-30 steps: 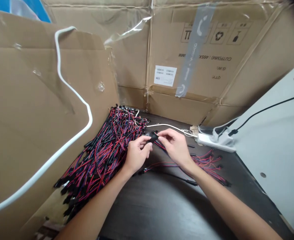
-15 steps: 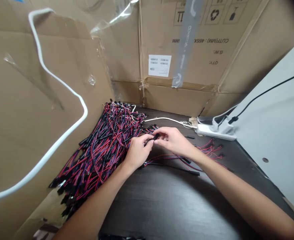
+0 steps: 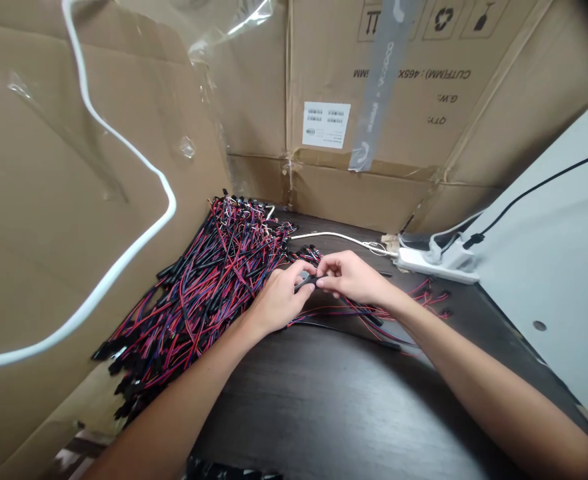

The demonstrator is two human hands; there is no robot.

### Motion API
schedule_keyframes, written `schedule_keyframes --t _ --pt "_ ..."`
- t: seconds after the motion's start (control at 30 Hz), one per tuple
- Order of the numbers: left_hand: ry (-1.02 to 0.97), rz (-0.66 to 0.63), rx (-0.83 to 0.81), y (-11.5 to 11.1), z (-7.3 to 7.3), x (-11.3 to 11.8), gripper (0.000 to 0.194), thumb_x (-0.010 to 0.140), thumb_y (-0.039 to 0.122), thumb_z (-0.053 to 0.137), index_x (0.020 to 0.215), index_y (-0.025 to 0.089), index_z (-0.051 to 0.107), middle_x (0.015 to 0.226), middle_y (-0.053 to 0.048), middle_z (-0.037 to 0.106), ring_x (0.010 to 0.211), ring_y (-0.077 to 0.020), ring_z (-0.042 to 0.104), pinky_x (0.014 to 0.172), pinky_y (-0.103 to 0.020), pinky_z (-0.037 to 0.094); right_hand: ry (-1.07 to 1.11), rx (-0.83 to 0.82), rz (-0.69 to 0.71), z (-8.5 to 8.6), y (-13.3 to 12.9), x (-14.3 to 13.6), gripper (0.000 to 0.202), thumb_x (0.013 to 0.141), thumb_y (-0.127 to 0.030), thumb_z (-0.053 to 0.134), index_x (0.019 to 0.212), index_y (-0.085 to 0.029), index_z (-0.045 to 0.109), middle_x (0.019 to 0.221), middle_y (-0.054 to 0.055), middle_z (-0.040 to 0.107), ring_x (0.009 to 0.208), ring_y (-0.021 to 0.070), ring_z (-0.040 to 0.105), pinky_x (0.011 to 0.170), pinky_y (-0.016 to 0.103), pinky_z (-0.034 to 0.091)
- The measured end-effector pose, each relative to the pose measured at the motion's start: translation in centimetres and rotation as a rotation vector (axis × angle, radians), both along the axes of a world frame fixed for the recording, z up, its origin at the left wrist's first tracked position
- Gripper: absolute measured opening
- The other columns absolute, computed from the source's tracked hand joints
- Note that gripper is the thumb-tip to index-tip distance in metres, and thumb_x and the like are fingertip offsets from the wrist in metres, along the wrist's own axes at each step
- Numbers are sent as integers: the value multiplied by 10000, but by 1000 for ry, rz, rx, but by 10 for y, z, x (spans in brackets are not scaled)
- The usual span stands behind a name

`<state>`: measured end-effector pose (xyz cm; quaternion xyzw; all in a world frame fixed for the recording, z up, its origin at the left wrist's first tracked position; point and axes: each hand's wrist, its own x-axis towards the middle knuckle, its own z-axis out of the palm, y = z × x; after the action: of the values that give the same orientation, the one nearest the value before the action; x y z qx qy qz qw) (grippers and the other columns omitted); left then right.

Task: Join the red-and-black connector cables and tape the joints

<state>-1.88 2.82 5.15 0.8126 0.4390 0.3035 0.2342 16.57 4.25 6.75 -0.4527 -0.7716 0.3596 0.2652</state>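
Observation:
My left hand [image 3: 283, 298] and my right hand [image 3: 349, 279] meet over the dark table, their fingertips pinching a small black connector piece [image 3: 310, 281] between them. Its finer details are too small to tell. To the left of my hands lies a large heap of red, blue and black wire cables [image 3: 209, 287] with black ends. Several loose red and dark wires [image 3: 331, 311] run beneath my right hand and forearm, spreading out to the right.
Cardboard [image 3: 364, 193] walls the back and left. A white power strip [image 3: 439, 265] with plugs sits at the back right beside a white panel [image 3: 564, 267]. A thick white cable [image 3: 139, 247] hangs at the left. The dark table [image 3: 324, 400] extends toward me.
The view has shifted slightly. My left fingers have spread a little around the black piece, and my right fingertips have drawn closer together on it.

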Motion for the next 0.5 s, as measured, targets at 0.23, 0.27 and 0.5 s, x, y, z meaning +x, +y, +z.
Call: schedule_keyframes --t 0.23,0.27,0.5 --pt "-39 62 56 0 -1 1 191 789 181 545 979 187 560 503 96 438 457 -75 364 526 -209 281 -318 295 -67 8 -12 -10 137 795 -159 590 835 -163 721 577 -8 547 536 109 410 570 245 300" --pt "-31 58 62 0 -2 1 178 793 187 547 970 185 560 500 96 440 457 -75 364 525 -209 279 -324 296 -59 8 -13 -10 144 794 -149 581 811 -164 723 571 -7 549 530 107 407 572 247 299" --pt "-1 146 38 1 -5 2 207 804 279 562 952 140 603 546 44 550 482 -88 443 533 -215 325 -257 288 -44 6 -7 -5 130 799 -218 605 784 -170 724 600 -9 591 545 97 440 570 232 302"
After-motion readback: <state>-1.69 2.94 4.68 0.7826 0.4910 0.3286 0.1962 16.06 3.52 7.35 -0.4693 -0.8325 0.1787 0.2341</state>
